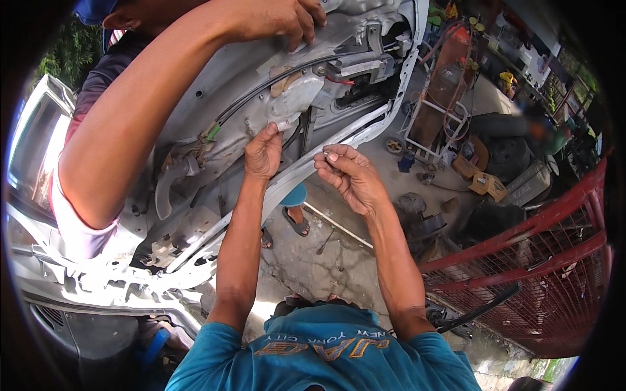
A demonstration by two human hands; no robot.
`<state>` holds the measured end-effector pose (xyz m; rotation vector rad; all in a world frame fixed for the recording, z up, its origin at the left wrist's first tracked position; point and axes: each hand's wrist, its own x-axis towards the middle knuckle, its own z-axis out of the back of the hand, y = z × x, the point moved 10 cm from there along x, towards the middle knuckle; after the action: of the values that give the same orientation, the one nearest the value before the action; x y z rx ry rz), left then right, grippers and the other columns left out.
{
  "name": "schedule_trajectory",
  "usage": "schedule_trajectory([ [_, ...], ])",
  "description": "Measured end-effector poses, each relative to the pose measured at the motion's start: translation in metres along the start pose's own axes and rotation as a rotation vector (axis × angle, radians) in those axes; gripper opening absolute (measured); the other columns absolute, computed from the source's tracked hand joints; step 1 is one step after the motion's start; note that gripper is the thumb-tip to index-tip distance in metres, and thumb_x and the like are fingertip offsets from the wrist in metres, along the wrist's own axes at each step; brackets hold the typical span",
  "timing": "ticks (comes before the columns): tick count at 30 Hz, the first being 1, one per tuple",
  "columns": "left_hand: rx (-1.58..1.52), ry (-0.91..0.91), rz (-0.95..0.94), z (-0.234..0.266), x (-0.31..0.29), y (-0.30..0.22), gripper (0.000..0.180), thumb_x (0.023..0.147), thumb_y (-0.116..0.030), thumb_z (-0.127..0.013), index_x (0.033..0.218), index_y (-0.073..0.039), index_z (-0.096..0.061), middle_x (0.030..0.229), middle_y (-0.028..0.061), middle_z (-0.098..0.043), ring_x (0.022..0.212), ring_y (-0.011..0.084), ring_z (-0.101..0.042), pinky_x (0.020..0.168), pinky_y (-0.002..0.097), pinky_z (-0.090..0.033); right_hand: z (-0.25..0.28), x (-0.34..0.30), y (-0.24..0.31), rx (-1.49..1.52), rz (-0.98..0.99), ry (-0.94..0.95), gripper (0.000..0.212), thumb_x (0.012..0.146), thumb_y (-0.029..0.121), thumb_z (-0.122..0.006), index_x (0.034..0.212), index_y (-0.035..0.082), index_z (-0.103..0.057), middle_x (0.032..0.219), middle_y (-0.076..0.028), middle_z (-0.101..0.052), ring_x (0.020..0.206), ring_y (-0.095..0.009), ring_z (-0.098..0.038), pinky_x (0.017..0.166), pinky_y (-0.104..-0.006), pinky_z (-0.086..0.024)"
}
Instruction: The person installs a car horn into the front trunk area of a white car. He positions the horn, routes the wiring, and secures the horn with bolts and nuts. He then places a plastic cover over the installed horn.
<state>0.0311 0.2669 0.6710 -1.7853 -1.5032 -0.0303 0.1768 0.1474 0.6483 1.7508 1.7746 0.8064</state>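
Note:
In front of me stands a bare grey car door (244, 107) with its inner panel off, showing black cables (261, 86) and a green connector (212, 132). Close to its surface, my left hand (263, 155) pinches a small whitish cylinder (287, 124) between thumb and fingers. My right hand (353, 177) is held apart from the door, just beyond its edge. Its thumb and forefinger are pressed together on a tiny piece too small to name. Another person's hand (283, 19) rests at the top of the door, the arm reaching over from the left.
A gas cylinder (447, 91) on a white cart stands at the right, near a tire (502, 124) and small yellow boxes (488, 186). A red mesh gate (521, 267) slants across the lower right. Below the door, a sandalled foot (298, 221) stands on the cracked concrete floor (313, 267).

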Motion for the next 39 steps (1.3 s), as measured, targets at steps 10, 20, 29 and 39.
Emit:
schedule_trajectory([
  [10, 0.028, 0.007, -0.045, -0.007, 0.002, -0.004, 0.062, 0.085, -0.012, -0.073, 0.138, 0.005, -0.046, 0.140, 0.0134, -0.054, 0.134, 0.0260, -0.047, 0.119, 0.0412, -0.029, -0.078, 0.045, 0.088, -0.426, 0.544, -0.113, 0.017, 0.096, 0.016, -0.066, 0.102, 0.002, -0.060, 0.079, 0.003, -0.057, 0.060, -0.003, -0.043, 0.054, -0.0184, -0.033],
  [20, 0.006, 0.027, 0.029, -0.003, 0.001, 0.001, 0.061, 0.087, -0.010, -0.069, 0.141, 0.004, -0.045, 0.144, 0.0120, -0.051, 0.136, 0.0241, -0.045, 0.120, 0.0392, -0.027, -0.107, 0.023, 0.106, -0.874, 1.197, -0.550, 0.019, 0.089, 0.014, -0.070, 0.094, -0.004, -0.066, 0.076, -0.012, -0.062, 0.064, -0.023, -0.059, 0.064, -0.0363, -0.048],
  [29, -0.133, -0.024, 0.045, -0.010, 0.007, 0.017, 0.035, 0.088, -0.006, -0.066, 0.121, 0.003, -0.057, 0.122, 0.0123, -0.063, 0.115, 0.0246, -0.057, 0.105, 0.0371, -0.042, -0.092, 0.022, 0.103, -0.870, 1.265, -0.566, 0.011, 0.086, 0.009, -0.072, 0.092, 0.000, -0.070, 0.083, -0.013, -0.065, 0.070, -0.026, -0.065, 0.065, -0.0357, -0.051],
  [39, -0.074, 0.072, 0.088, 0.023, 0.004, 0.014, 0.048, 0.087, -0.009, -0.069, 0.130, 0.004, -0.053, 0.132, 0.0130, -0.059, 0.126, 0.0242, -0.052, 0.115, 0.0397, -0.033, -0.124, 0.016, 0.124, -1.481, 1.270, -0.213, 0.016, 0.085, 0.013, -0.071, 0.097, 0.002, -0.071, 0.086, -0.011, -0.067, 0.078, -0.031, -0.068, 0.068, -0.0375, -0.054],
])
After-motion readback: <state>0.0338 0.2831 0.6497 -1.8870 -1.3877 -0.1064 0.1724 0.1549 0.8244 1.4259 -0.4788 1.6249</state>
